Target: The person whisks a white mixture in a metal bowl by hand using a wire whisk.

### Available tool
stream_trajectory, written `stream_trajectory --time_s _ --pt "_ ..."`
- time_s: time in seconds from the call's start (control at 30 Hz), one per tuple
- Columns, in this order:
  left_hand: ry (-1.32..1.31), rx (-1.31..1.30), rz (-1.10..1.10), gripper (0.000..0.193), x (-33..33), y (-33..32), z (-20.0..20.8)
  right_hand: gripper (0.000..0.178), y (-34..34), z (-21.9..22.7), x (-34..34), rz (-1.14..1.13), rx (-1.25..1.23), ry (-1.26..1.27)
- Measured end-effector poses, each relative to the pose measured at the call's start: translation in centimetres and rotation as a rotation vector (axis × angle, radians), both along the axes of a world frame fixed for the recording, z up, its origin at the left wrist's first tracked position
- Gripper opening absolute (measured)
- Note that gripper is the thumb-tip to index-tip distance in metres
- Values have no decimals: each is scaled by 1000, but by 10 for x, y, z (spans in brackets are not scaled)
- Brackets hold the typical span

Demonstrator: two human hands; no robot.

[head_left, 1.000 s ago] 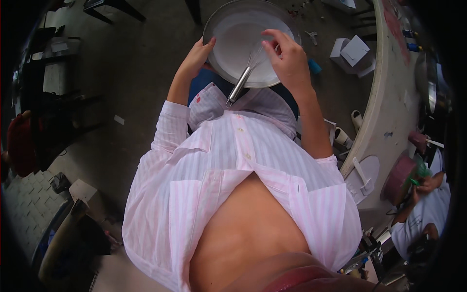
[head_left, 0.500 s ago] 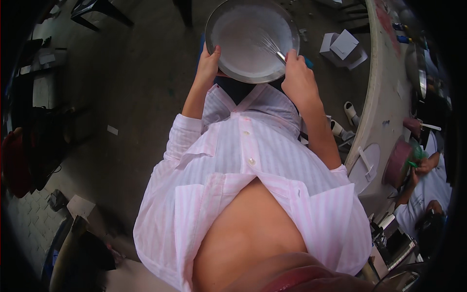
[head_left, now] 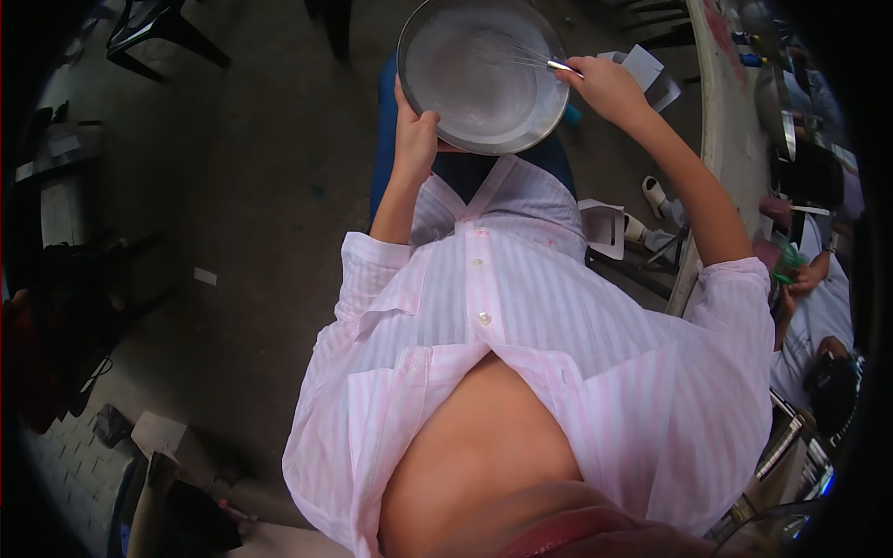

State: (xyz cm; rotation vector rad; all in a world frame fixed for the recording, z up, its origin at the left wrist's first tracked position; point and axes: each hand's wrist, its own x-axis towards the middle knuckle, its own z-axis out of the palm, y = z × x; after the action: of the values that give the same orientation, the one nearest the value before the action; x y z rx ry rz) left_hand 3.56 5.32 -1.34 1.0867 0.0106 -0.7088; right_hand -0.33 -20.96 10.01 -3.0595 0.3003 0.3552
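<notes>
Round metal bowl (head_left: 470, 93) held up in front of the chest, over the lap, top centre of view. Left hand (head_left: 414, 139) clamped on the bowl's near left rim, thumb over the edge, fingers hidden underneath. Right hand (head_left: 605, 86) closed around the handle of a wire whisk (head_left: 521, 56); the wires reach into the bowl from its right rim, tips against the pale inside. Inside of the bowl looks whitish; whether that is a thin coating or bare metal, cannot tell.

Pink-and-white striped shirt (head_left: 521, 335) fills the middle and blocks most of what is below the bowl. Blue seat (head_left: 383, 158) shows just left of and under the bowl.

Grey floor (head_left: 260, 214) to the left, with a small white scrap (head_left: 206, 276) on it. Dark chair legs (head_left: 158, 33) upper left, dark clutter along the left edge. White folded cartons (head_left: 651, 70) just behind the right hand, another white carton (head_left: 605, 228) by the right elbow. Curved pale worktop (head_left: 721, 121) runs down the right side, pots (head_left: 772, 102) on it. A white shoe (head_left: 656, 195) under its edge. Another person (head_left: 819, 307) sits far right, hand near something green, well apart from the bowl.
</notes>
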Motion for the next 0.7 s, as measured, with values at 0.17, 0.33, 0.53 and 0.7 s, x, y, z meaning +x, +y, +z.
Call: stream_trajectory --time_s 0.17,0.33,0.53,0.7 --pt "-83 -34 33 84 -1 -4 2 43 -45 0 8 16 245 281" --pt "-48 -47 56 85 -1 -5 2 42 -15 3 2 -259 500 704" --pt "-40 -45 52 85 -3 -6 9 42 -34 -4 -1 -121 403 582" --pt "-29 -59 48 87 -2 -8 9 43 -26 -10 8 -26 397 449"
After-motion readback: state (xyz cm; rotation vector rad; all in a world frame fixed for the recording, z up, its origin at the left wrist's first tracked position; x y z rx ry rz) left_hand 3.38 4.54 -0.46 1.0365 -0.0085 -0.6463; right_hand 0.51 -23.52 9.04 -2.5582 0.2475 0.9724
